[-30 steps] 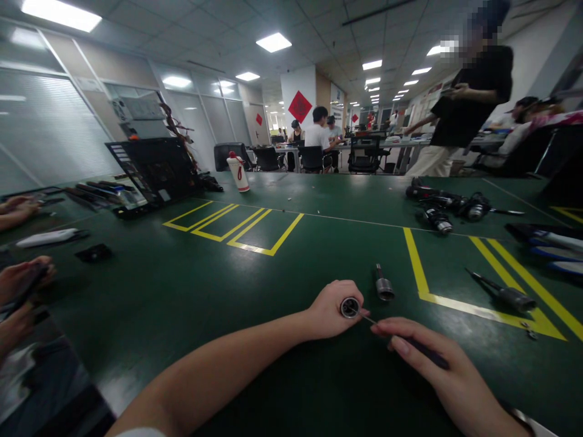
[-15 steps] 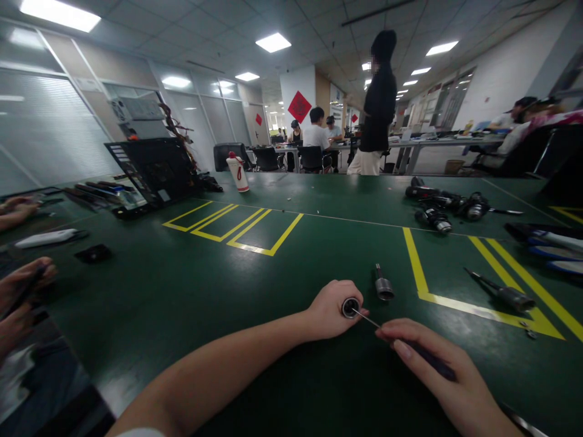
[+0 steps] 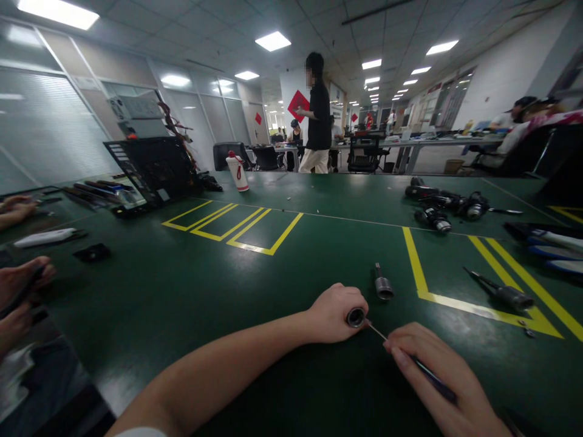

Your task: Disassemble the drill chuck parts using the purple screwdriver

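Note:
My left hand [image 3: 334, 312] is closed around a hollow metal cylinder [image 3: 356, 317], its round open end turned towards me. In my right hand [image 3: 449, 370] is a screwdriver [image 3: 435, 381] with a dark handle and a thin shaft. The shaft's tip reaches the right side of the cylinder by my left fingers; whether it touches is too small to tell. Just beyond my hands a metal cup-shaped part [image 3: 384, 287] with a short stem rests on the green table [image 3: 204, 291]. To the right lies a similar part [image 3: 517, 297] with a long thin stem, near a few small metal pieces [image 3: 528, 332].
Dark tool bodies [image 3: 437, 206] are grouped at the back right, with blue-edged tools [image 3: 562, 252] at the right edge. A white cup [image 3: 237, 173] and an open computer case [image 3: 155, 170] stand at the back. Another person's hands [image 3: 22, 291] are at far left.
The screwdriver tip has come out of the cylinder's opening to its right side, and my right hand has shifted slightly right. A person in the background has walked left.

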